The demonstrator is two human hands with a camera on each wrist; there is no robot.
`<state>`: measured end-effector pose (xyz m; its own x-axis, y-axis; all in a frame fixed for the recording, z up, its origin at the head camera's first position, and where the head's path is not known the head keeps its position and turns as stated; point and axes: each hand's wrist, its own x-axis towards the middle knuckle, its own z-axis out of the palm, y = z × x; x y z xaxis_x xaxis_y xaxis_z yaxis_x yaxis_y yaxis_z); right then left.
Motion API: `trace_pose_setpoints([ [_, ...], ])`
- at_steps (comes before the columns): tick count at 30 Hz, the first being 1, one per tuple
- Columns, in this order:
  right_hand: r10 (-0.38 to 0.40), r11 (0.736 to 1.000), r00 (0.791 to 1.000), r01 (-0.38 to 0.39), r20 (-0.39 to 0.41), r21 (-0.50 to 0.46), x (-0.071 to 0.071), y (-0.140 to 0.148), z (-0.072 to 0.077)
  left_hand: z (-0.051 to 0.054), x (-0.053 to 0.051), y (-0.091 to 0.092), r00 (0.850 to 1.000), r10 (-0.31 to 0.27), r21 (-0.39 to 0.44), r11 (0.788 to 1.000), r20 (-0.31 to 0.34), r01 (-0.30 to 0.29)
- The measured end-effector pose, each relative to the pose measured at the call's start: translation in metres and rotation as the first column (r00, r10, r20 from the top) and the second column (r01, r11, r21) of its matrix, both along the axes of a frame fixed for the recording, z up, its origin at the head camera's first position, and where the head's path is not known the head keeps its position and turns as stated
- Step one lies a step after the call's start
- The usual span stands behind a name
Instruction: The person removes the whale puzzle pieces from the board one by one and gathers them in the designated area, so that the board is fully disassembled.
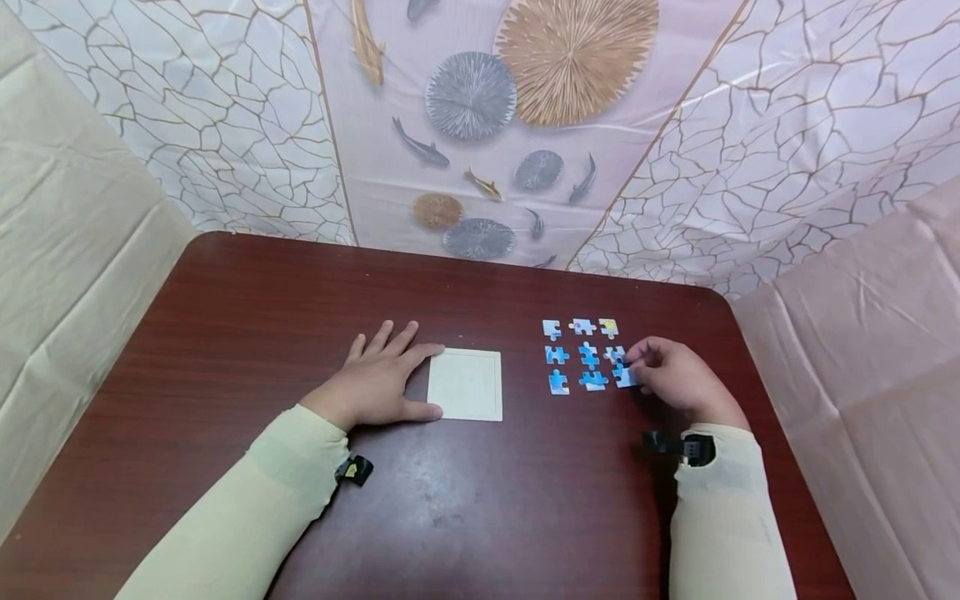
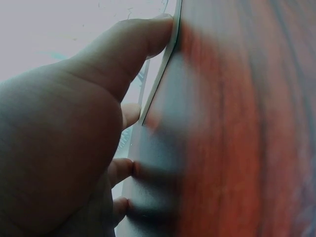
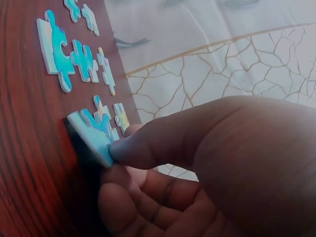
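Observation:
A square, pale puzzle board [image 1: 465, 385] with a thin line inside its border lies mid-table. My left hand [image 1: 378, 385] rests at its left side, fingers spread, thumb and index fingertip touching its edge; the left wrist view shows the thumb [image 2: 158, 37] against the rim. At the right, my right hand [image 1: 682, 379] pinches a blue jigsaw piece [image 1: 625, 377], the lower-right one of the group. In the right wrist view that piece [image 3: 91, 136] tilts up off the table, thumb on top, other fingers curled below.
Several more jigsaw pieces [image 1: 589, 357] lie apart in loose rows, printed blue, white and yellow. The dark red-brown wooden table [image 1: 480, 517] meets a patterned cloth [image 1: 472, 96] at the back. Pale cloth hangs along both sides.

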<state>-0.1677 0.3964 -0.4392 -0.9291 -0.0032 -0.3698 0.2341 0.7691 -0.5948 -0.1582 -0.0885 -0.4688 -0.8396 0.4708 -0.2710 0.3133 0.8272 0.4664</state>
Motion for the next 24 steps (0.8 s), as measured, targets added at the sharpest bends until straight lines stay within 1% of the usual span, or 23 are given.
trace_pose_setpoints([
  [2,0.000,1.000,1.000,0.000,0.002,-0.006,0.001,0.001,-0.001,0.000,0.000,0.000,1.000,0.002,0.001,1.000,0.004,-0.002],
  [11,0.024,1.000,1.000,-0.024,0.003,0.000,0.003,0.008,-0.004,-0.002,0.001,0.002,1.000,-0.005,-0.001,1.000,-0.015,0.005],
  [18,-0.002,1.000,1.000,0.002,0.005,0.008,0.000,0.003,-0.002,0.001,0.001,0.004,1.000,0.007,0.001,1.000,-0.004,-0.007],
  [21,0.001,0.999,1.000,0.000,-0.030,0.049,-0.002,-0.002,0.002,0.003,0.000,0.004,1.000,0.014,0.007,1.000,0.000,-0.014],
  [24,0.011,0.994,0.996,-0.001,-0.092,0.110,-0.004,-0.006,0.007,0.005,-0.001,0.003,1.000,0.020,0.021,1.000,0.002,-0.020],
])
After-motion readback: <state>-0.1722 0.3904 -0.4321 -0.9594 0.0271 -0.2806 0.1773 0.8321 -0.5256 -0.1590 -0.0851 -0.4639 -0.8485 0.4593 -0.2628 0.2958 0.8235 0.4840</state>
